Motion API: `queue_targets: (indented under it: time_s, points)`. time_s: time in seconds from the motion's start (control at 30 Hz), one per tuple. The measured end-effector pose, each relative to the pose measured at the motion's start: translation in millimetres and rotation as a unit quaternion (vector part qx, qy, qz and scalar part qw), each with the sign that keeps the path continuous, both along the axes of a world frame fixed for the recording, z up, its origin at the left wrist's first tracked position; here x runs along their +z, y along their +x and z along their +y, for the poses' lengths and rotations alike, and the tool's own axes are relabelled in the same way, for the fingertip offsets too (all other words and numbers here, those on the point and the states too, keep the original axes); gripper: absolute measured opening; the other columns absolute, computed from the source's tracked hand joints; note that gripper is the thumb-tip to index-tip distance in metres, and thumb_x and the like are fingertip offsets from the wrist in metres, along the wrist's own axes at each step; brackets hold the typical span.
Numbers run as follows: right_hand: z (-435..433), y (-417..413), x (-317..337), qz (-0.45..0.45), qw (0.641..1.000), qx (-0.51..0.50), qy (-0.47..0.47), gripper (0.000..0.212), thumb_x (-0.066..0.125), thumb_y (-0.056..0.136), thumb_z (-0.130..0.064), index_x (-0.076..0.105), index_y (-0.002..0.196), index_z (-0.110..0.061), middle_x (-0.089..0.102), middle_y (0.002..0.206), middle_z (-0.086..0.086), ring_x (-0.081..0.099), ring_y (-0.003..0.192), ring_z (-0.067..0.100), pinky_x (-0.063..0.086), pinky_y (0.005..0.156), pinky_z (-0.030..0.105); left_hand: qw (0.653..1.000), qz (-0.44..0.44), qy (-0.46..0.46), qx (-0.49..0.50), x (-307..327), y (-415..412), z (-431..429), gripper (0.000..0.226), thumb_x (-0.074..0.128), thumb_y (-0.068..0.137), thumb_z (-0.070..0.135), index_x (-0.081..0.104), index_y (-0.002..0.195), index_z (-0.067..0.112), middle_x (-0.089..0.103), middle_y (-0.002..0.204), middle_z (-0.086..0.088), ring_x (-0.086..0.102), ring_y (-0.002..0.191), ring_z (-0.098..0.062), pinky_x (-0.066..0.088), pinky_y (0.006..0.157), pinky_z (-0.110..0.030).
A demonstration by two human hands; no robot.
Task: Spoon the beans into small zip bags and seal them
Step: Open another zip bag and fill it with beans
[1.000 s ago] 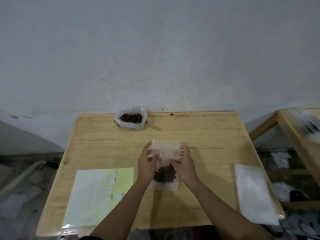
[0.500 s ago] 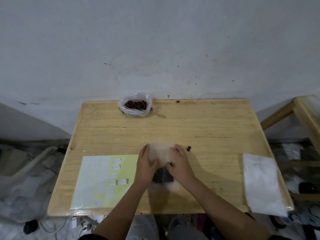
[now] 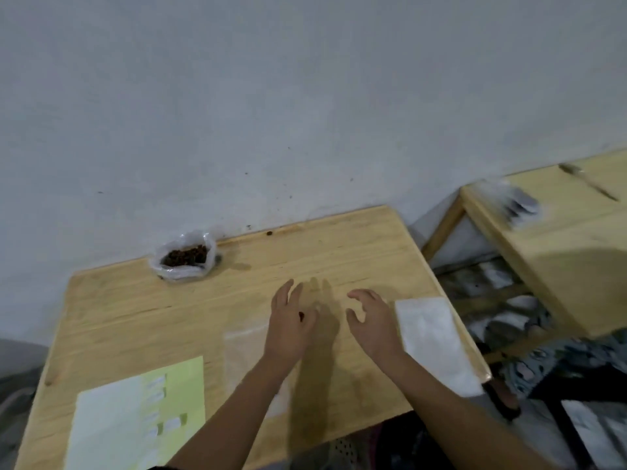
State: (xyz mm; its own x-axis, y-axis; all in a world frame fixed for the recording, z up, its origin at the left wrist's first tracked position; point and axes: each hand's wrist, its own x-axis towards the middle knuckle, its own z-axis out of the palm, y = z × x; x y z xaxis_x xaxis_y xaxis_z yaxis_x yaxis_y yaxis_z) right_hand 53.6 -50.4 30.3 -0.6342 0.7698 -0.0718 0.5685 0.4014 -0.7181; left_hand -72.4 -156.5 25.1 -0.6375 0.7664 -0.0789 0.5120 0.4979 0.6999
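Two bare forearms are reaching in from the bottom edge over a pale wooden table (image 3: pixel 129 317), seen from the head camera. At the near left corner a yellow-green sheet (image 3: pixel 135 422) is lying flat, carrying several small white labels (image 3: pixel 171 424). Just to its right, a clear zip bag (image 3: pixel 244 347) is lying on the tabletop, its right side passing under the left wrist; the blur is making its contents impossible to tell.

The left hand (image 3: pixel 291 323) is hovering palm down with fingers spread and loosely extended, gripping nothing; a small dark spot, possibly a stray bean (image 3: pixel 301 314), is showing at its knuckles, though whether it is resting on the skin or the wood cannot be told. The right hand (image 3: pixel 373 323) is hanging just beside it, fingers curled in a half-open claw, also holding nothing. Close against the right hand, a stack of white empty bags (image 3: pixel 437 344) is sitting along the table's right edge.

Farther back, near the rear edge by the wall, an open plastic bag of dark beans (image 3: pixel 185 259) is standing upright, well apart from both hands. One loose bean (image 3: pixel 269 233) is lying at the back edge. Beyond the gap to the right, a second wooden table (image 3: pixel 570 259) is bearing a blurred pile of packets (image 3: pixel 515 206) and a spoon (image 3: pixel 588 179).
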Motion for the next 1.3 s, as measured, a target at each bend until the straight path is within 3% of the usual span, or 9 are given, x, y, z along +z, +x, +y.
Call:
queue_targets:
  time_s: [0.2, 0.33, 0.4, 0.7, 0.9, 1.03, 1.13, 1.2, 1.3]
  points:
    - [43.3, 110.7, -19.0, -0.023, 0.979, -0.202, -0.001, 0.029, 0.062, 0.086, -0.009, 0.061, 0.115, -0.004, 0.061, 0.117, 0.013, 0.056, 0.112, 0.029, 0.037, 0.092, 0.025, 0.982, -0.076, -0.057, -0.161, -16.4, 85.1, 62.1, 0.063, 0.050, 0.094, 0.041, 0.026, 0.145, 0.014, 0.025, 0.150, -0.005, 0.023, 0.139, -0.021, 0.026, 0.112, -0.032]
    - [53.4, 151.4, -39.5, -0.183, 0.967, -0.174, -0.035, 0.047, 0.061, 0.086, -0.025, 0.048, 0.128, -0.009, 0.048, 0.134, 0.007, 0.043, 0.125, 0.022, 0.033, 0.097, 0.023, 0.957, -0.024, -0.143, -0.252, -34.9, 127.5, 76.9, 0.079, 0.048, 0.094, 0.042, 0.004, 0.149, 0.007, 0.000, 0.157, -0.009, 0.001, 0.145, -0.023, 0.006, 0.117, -0.030]
    - [53.4, 155.6, -42.6, -0.205, 0.963, -0.166, -0.046, 0.053, 0.061, 0.084, -0.027, 0.043, 0.132, -0.011, 0.040, 0.139, 0.005, 0.038, 0.128, 0.020, 0.033, 0.100, 0.025, 0.954, -0.006, -0.154, -0.256, -42.1, 138.3, 79.3, 0.085, 0.045, 0.093, 0.050, -0.005, 0.149, 0.010, -0.008, 0.158, -0.008, -0.007, 0.145, -0.023, -0.001, 0.116, -0.031]
    - [45.8, 150.4, -38.8, -0.117, 0.971, -0.201, -0.052, 0.056, 0.061, 0.085, -0.018, 0.039, 0.136, -0.008, 0.042, 0.140, 0.008, 0.037, 0.130, 0.022, 0.030, 0.103, 0.027, 0.968, -0.043, -0.118, -0.217, -47.4, 148.3, 80.3, 0.082, 0.046, 0.095, 0.040, -0.009, 0.148, 0.012, -0.015, 0.157, -0.003, -0.010, 0.145, -0.016, 0.000, 0.117, -0.028]
    - [44.5, 143.6, -34.1, -0.039, 0.966, -0.251, -0.046, 0.049, 0.064, 0.082, -0.013, 0.048, 0.128, -0.008, 0.048, 0.126, 0.008, 0.048, 0.116, 0.022, 0.037, 0.093, 0.026, 0.980, -0.033, -0.079, -0.178, -48.9, 152.2, 82.9, 0.084, 0.050, 0.094, 0.032, -0.009, 0.147, 0.006, -0.015, 0.157, -0.005, -0.010, 0.145, -0.015, -0.006, 0.107, -0.014]
    - [51.5, 133.3, -23.5, 0.056, 0.949, -0.302, -0.064, 0.036, 0.065, 0.083, -0.007, 0.054, 0.116, -0.010, 0.052, 0.110, 0.008, 0.053, 0.085, 0.012, 0.042, 0.069, 0.014, 0.983, -0.116, -0.005, -0.140, -38.3, 141.6, 81.1, 0.073, 0.053, 0.094, 0.023, 0.008, 0.149, 0.008, 0.006, 0.157, -0.001, 0.009, 0.143, -0.009, 0.005, 0.110, -0.014]
    - [61.3, 120.7, -11.6, 0.107, 0.944, -0.300, -0.084, 0.029, 0.061, 0.087, -0.005, 0.056, 0.115, -0.011, 0.055, 0.108, 0.003, 0.054, 0.086, 0.010, 0.041, 0.065, 0.008, 0.981, -0.152, 0.076, -0.089, -24.3, 125.2, 76.7, 0.057, 0.056, 0.092, 0.017, 0.030, 0.143, 0.016, 0.035, 0.143, 0.005, 0.036, 0.128, -0.005, 0.029, 0.108, -0.020]
    - [67.5, 108.2, -1.0, 0.126, 0.946, -0.280, -0.104, 0.025, 0.059, 0.088, -0.003, 0.058, 0.111, -0.015, 0.059, 0.102, 0.000, 0.055, 0.087, 0.011, 0.042, 0.062, 0.005, 0.968, -0.214, 0.133, -0.018, -10.8, 109.5, 76.0, 0.049, 0.059, 0.091, 0.015, 0.038, 0.134, 0.025, 0.054, 0.122, 0.007, 0.055, 0.107, -0.006, 0.048, 0.090, -0.020]
    - [71.7, 80.5, 13.1, 0.150, 0.959, -0.217, -0.099, 0.024, 0.057, 0.088, 0.000, 0.060, 0.096, -0.023, 0.064, 0.086, 0.000, 0.061, 0.081, 0.016, 0.046, 0.066, 0.012, 0.926, -0.317, 0.189, 0.079, 9.4, 72.1, 73.7, 0.043, 0.062, 0.089, 0.013, 0.044, 0.127, 0.020, 0.062, 0.098, -0.005, 0.063, 0.084, -0.015, 0.055, 0.070, -0.024]
